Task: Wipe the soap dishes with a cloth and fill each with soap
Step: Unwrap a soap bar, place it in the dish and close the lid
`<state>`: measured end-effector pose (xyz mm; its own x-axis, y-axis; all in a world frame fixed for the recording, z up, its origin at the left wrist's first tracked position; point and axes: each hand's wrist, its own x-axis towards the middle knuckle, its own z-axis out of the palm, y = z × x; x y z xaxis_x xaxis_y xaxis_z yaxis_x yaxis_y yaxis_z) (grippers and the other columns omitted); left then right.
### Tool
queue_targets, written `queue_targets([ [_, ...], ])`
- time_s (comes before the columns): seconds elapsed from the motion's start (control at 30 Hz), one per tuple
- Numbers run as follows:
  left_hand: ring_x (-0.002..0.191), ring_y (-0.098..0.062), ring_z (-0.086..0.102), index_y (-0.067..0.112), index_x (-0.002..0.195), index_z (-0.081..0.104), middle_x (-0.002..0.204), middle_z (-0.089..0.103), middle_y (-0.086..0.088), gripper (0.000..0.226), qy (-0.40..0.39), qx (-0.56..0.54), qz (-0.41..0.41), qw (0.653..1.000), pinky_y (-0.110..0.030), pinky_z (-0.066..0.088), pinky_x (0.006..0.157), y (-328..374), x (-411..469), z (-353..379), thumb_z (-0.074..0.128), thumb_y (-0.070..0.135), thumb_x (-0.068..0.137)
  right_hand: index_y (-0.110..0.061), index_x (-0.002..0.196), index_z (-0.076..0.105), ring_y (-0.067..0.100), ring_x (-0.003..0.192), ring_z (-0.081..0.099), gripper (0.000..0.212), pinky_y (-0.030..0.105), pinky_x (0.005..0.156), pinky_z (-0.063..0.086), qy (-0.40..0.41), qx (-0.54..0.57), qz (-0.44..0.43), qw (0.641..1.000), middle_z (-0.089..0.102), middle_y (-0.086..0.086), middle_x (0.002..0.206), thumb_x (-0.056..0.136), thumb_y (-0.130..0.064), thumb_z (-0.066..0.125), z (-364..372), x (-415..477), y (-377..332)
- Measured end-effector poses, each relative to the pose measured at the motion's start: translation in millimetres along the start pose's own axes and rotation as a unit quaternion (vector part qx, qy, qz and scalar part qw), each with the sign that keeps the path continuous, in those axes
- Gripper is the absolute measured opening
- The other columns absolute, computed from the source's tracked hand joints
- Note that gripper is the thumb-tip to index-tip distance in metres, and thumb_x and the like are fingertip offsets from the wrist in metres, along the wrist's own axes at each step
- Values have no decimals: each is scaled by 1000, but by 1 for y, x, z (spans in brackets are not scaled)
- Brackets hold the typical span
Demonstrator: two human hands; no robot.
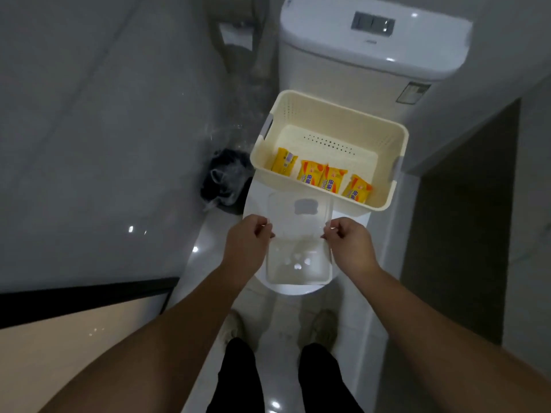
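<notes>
Translucent plastic, head view: a clear hinged soap dish lies open on the closed toilet lid, its cover half toward the basket, its tray half toward the person.
Left hand: fingers pinched narrow on the dish's left edge, at the hinge line.
Right hand: fingers pinched narrow on the right edge, opposite the left.
Cream basket: perforated plastic, resting on the toilet lid just behind the dish and against the cistern.
Soap bars: four yellow-and-orange wrapped packets, lined along the basket's near wall, all still sealed.
Cloth: none visible in this view.
Other dishes: none can be made out; whether more exist cannot be told.
Step in hand (judgement): opening or spreading the dish to expose its inside, ahead of wiping; no soap is in it yet.
Next move (judgement): one hand must free itself to fetch a cloth while the other steadies the light dish; the lid's curved, glossy surface could let it slide.
Surface: white glazed toilet lid, smooth, with bright reflections.
Room: narrow bathroom, grey glossy wall tile on the left, pale floor tile, a dark bin with a bag beside the toilet, dim lighting.
Person: standing close, shoes on the floor before the bowl.
</notes>
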<state>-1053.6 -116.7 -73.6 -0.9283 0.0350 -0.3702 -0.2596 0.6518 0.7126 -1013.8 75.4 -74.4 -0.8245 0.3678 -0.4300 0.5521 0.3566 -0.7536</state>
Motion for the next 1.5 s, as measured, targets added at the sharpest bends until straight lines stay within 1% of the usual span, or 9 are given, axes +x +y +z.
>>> queue_targets([
  [0.2,69,5,57,10,102,63,82,65,5,15,-25,10,-8,1000,-1,39,62,-63,53,39,54,18,95,-9,88,67,14,76,61,14,22,71,41,-5,-11,30,999,68,1,82,92,-16,56,59,48,57],
  [0.4,77,-4,61,10,104,63,85,66,4,15,-44,19,-15,999,-15,41,73,-118,101,76,53,19,96,-12,82,65,14,72,61,14,16,62,41,0,-14,34,999,68,4,80,92,-13,56,107,93,105],
  [0.57,69,6,57,9,103,62,87,64,3,13,-46,9,0,999,1,40,62,-134,125,94,54,16,96,-2,77,64,21,70,61,16,25,66,46,15,-30,27,999,69,10,77,89,-10,57,119,119,124],
  [0.8,79,-8,67,15,94,58,92,68,-6,3,-57,-28,-5,998,-26,54,80,-132,140,106,55,13,95,-2,75,63,13,62,57,18,24,64,42,23,-49,26,998,63,2,68,90,-11,57,117,131,129],
  [0.93,74,-4,64,10,99,61,93,66,-5,8,-61,-17,-8,998,-9,49,69,-132,147,109,55,12,94,1,75,62,11,59,53,19,24,64,40,23,-60,14,998,60,2,64,89,-11,58,115,136,127],
  [1.07,87,-16,67,9,103,65,97,70,-7,14,-61,14,-7,998,-29,52,86,-138,151,111,57,15,93,-1,76,64,18,64,53,18,25,63,41,24,-58,6,998,62,10,69,88,-13,59,116,138,129],
  [1.17,89,-17,66,10,106,65,98,70,-6,18,-63,22,-9,998,-26,51,83,-141,149,109,58,19,93,-3,75,64,17,62,52,17,25,62,41,20,-57,7,998,63,10,68,88,-14,60,115,136,130],
  [1.3,89,-16,65,14,115,62,100,69,-3,25,-65,13,-25,998,-24,49,79,-140,142,106,60,24,92,-9,89,68,16,69,57,10,23,69,42,11,-51,27,998,65,5,74,87,-17,63,112,133,129],
  [1.5,85,-10,59,18,118,59,99,64,3,27,-69,31,-13,997,-9,38,63,-129,133,90,59,26,93,-10,114,66,12,76,58,27,18,77,39,4,-68,11,998,65,0,78,88,-17,63,96,119,115],
])
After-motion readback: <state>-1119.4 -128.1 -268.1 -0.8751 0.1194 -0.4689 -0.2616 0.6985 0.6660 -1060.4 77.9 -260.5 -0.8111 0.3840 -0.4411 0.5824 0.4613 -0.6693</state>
